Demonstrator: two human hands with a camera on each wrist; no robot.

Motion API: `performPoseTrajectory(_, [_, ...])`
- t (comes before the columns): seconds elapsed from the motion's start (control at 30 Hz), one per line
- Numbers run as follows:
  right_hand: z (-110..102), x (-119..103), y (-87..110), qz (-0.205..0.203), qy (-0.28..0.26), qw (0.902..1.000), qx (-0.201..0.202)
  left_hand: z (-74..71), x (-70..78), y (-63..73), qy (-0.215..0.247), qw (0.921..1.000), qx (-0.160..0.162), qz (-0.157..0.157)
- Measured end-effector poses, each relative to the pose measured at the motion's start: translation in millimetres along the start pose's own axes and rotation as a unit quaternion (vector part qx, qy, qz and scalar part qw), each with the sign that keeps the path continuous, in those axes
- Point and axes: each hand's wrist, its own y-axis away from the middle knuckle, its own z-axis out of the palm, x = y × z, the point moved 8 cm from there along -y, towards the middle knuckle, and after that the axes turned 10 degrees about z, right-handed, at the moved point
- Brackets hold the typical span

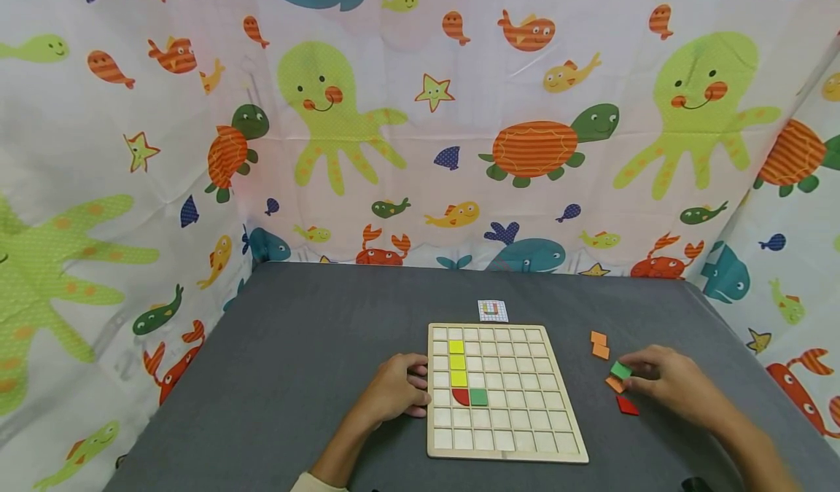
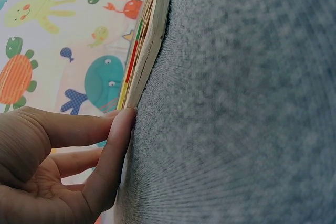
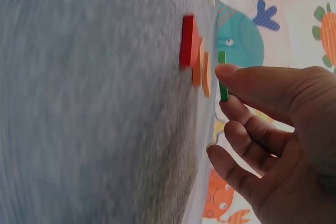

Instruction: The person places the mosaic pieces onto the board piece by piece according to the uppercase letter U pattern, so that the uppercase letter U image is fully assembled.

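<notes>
A wooden grid board [image 1: 508,457] lies on the grey table. In its squares sit yellow square tiles [image 1: 457,362], a red quarter-round tile [image 1: 461,397] and a green square tile [image 1: 479,397]. My left hand [image 1: 396,388] touches the board's left side; the left wrist view has its fingertips [image 2: 125,119] right at the wooden edge. To the right of the board, my right hand [image 1: 672,383] pinches another green tile [image 1: 620,370] between thumb and fingers, over the loose tiles. The right wrist view shows this green tile [image 3: 223,77] edge-on.
Orange tiles [image 1: 599,345] lie right of the board, another orange tile [image 1: 615,384] and a red tile [image 1: 627,405] nearer my right hand. A small pattern card [image 1: 493,310] lies behind the board. A curtain [image 1: 420,127] with sea animals hangs around the table. Something black [image 1: 695,485] shows at the front edge.
</notes>
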Motion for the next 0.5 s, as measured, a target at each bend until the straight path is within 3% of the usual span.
performPoseTrajectory(0.5, [19.1, -48.6, 5.7, -0.051, -0.036, 0.998, -0.012, 0.3, 0.5, 0.0, -0.001, 1.0, 0.003, 0.004])
